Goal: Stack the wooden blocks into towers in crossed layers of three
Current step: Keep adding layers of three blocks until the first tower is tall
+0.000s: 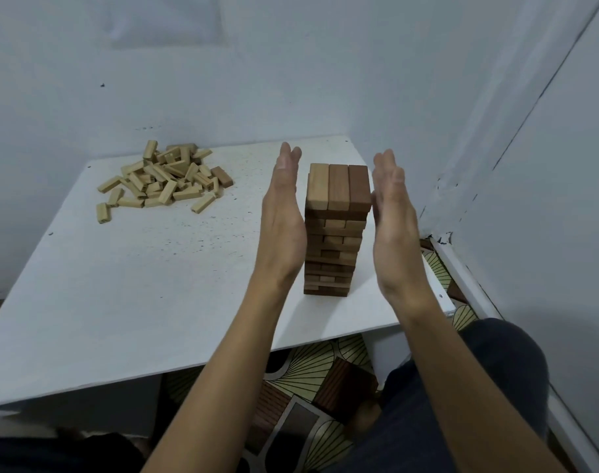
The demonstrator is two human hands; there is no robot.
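Currently I have both hands flat and open, fingers straight and together, flanking the tower (pixel 335 227). The left hand (pixel 284 213) is at its 9 o'clock with the palm heel seemingly against the side. The right hand (pixel 392 216) is at its 3 o'clock, close to or just touching the top layer. The tower stands many crossed layers high at about 3 o'clock on the bench (pixel 155 285), near the right edge. The loose blocks (pixel 161 180) lie in a heap at 11 o'clock, well apart. My worry is uneven squeezing: if one palm presses harder, the upper layers could shear sideways or the whole stack tip toward that edge. Several middle blocks look slightly offset, so a rough release, with skin dragging a block, could topple it too.
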